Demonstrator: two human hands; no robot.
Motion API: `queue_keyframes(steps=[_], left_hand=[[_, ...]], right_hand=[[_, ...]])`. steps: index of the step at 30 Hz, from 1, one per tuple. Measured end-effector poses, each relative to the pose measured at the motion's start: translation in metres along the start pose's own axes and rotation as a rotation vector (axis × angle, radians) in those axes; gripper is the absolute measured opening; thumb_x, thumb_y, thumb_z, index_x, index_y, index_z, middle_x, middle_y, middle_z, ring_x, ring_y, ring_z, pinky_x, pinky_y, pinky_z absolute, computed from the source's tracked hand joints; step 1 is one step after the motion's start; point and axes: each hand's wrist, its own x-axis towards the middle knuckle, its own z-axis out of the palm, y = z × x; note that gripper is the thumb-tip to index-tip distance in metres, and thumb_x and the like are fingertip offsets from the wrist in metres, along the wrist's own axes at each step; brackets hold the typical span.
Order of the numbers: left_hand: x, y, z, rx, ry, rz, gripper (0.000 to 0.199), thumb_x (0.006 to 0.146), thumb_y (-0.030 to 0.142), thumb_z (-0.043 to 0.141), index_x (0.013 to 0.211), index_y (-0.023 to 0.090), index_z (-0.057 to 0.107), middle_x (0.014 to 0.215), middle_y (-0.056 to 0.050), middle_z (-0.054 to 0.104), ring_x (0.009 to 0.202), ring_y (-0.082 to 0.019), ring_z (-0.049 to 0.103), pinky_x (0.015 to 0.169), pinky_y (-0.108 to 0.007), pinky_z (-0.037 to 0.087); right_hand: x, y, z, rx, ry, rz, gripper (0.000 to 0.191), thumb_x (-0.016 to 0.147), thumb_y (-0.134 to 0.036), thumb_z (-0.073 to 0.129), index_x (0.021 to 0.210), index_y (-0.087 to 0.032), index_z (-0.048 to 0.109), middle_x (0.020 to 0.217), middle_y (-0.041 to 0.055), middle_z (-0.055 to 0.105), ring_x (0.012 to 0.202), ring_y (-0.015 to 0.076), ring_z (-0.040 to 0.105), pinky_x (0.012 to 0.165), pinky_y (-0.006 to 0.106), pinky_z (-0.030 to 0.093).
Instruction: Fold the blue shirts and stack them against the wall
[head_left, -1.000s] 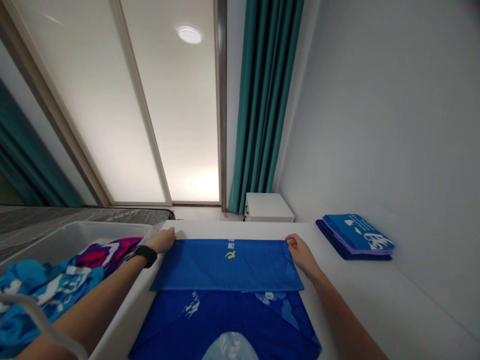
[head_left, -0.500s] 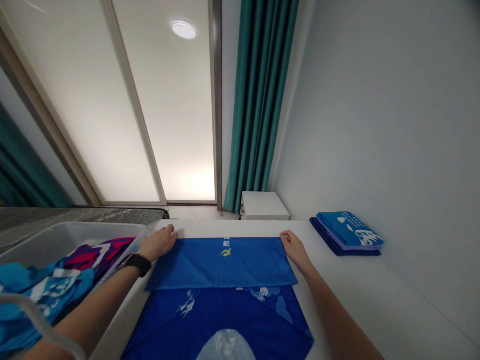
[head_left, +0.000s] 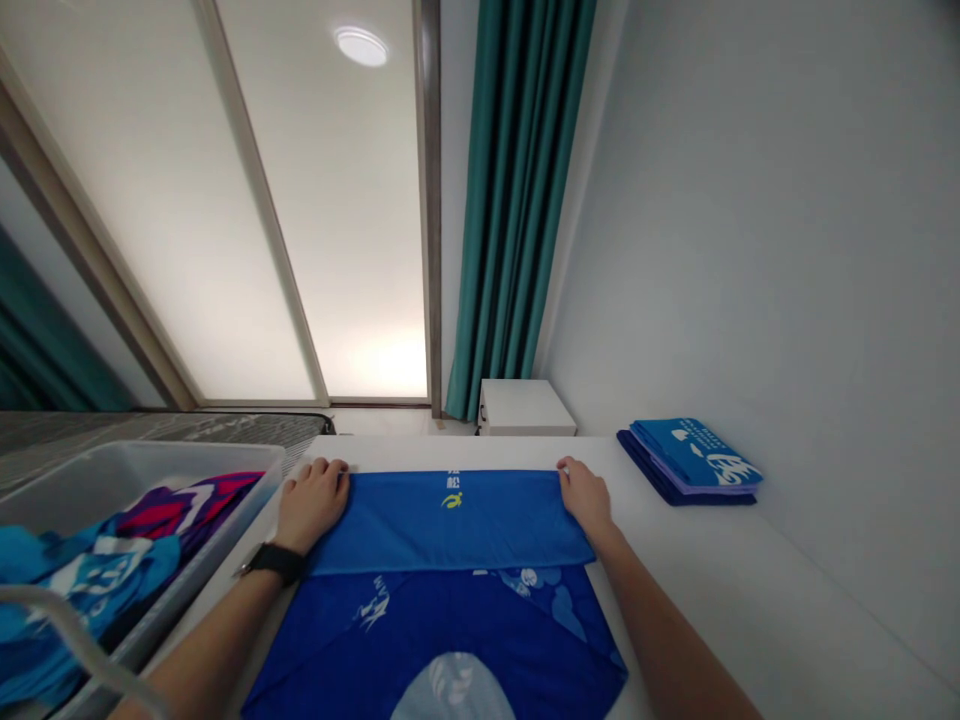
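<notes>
A blue shirt (head_left: 439,625) lies spread before me, its far part folded over toward me as a lighter blue band (head_left: 510,520) with a small yellow mark and white print. At the band's far left corner is my left hand (head_left: 313,500), wearing a black watch, its fingers curled over the fabric edge and the thumb hidden. My right hand (head_left: 586,497) pinches the far right corner between thumb and fingers. White print and a pale rounded patch show on the darker near part of the shirt.
A clear plastic bin (head_left: 202,452) with bright blue, red and purple clothes (head_left: 112,575) stands at the left. A stack of folded clothes (head_left: 694,460) lies on the white table (head_left: 697,590) by the wall. Beyond the table is a white cabinet (head_left: 525,405); a pale cord-like strip (head_left: 82,645) crosses the lower left.
My left hand has turned, its fingers now pointing more away from me at the shirt's corner. My right hand stays at its corner. The view has shifted slightly.
</notes>
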Motion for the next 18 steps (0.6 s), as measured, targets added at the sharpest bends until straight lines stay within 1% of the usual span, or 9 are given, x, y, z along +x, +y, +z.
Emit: queue_keyframes(steps=[3,6,8,10,12,13,15,18], left_hand=[[0.002,-0.003,0.002,-0.04,-0.017,-0.019,0.037,0.096,0.034,0.031,0.114,0.02,0.059,0.115,-0.013,0.061,0.108,-0.029,0.054,0.085,-0.041,0.041],[0.004,-0.005,0.003,-0.067,-0.026,-0.022,0.037,0.095,0.035,0.031,0.113,0.02,0.06,0.115,-0.012,0.061,0.11,-0.029,0.053,0.084,-0.04,0.041],[0.005,-0.005,0.004,-0.077,-0.019,-0.014,0.037,0.095,0.035,0.031,0.112,0.02,0.061,0.114,-0.012,0.061,0.11,-0.029,0.054,0.084,-0.04,0.041],[0.004,-0.005,0.004,-0.086,-0.01,-0.011,0.037,0.095,0.034,0.031,0.112,0.02,0.061,0.113,-0.012,0.061,0.109,-0.03,0.054,0.084,-0.041,0.041],[0.004,-0.005,0.003,-0.093,-0.005,-0.011,0.036,0.095,0.034,0.032,0.111,0.02,0.061,0.112,-0.012,0.061,0.109,-0.03,0.054,0.084,-0.042,0.041],[0.003,-0.004,0.003,-0.096,-0.003,-0.009,0.036,0.094,0.034,0.032,0.11,0.02,0.061,0.111,-0.012,0.061,0.109,-0.03,0.054,0.084,-0.042,0.042],[0.003,-0.004,0.002,-0.096,0.002,-0.004,0.036,0.094,0.034,0.032,0.11,0.02,0.062,0.11,-0.012,0.062,0.108,-0.03,0.054,0.084,-0.042,0.042],[0.003,-0.004,0.001,-0.094,0.002,-0.007,0.036,0.094,0.034,0.033,0.11,0.02,0.062,0.11,-0.012,0.062,0.108,-0.03,0.054,0.084,-0.041,0.042]], right_hand=[[0.0,0.009,-0.008,-0.031,0.016,0.005,0.03,0.093,-0.018,0.034,0.106,-0.018,0.062,0.106,0.0111,0.067,0.094,0.0232,0.062,0.079,0.033,0.041],[-0.005,0.01,-0.018,-0.049,0.034,-0.032,0.037,0.094,-0.016,0.03,0.113,-0.015,0.062,0.113,0.0135,0.065,0.104,0.0245,0.059,0.088,0.035,0.04],[-0.012,0.001,-0.021,-0.062,0.038,-0.127,0.04,0.095,-0.02,0.03,0.121,-0.015,0.06,0.122,0.0143,0.062,0.113,0.0254,0.054,0.095,0.036,0.038],[-0.021,-0.014,-0.018,-0.068,0.025,-0.257,0.044,0.096,-0.028,0.032,0.131,-0.016,0.054,0.134,0.0137,0.055,0.124,0.0258,0.047,0.103,0.039,0.033],[-0.032,-0.028,-0.011,-0.065,-0.015,-0.357,0.049,0.097,-0.036,0.031,0.14,-0.017,0.046,0.145,0.0121,0.046,0.135,0.0251,0.037,0.112,0.042,0.023],[-0.036,-0.033,-0.007,-0.067,-0.042,-0.38,0.052,0.097,-0.04,0.03,0.142,-0.017,0.043,0.148,0.011,0.042,0.138,0.0245,0.032,0.114,0.043,0.018],[-0.041,-0.035,0.001,-0.082,-0.103,-0.366,0.056,0.098,-0.045,0.028,0.145,-0.018,0.04,0.152,0.0097,0.035,0.142,0.0238,0.026,0.116,0.045,0.012],[-0.041,-0.025,0.007,-0.112,-0.16,-0.269,0.058,0.098,-0.047,0.025,0.147,-0.018,0.036,0.154,0.009,0.03,0.143,0.0234,0.023,0.116,0.048,0.011]])
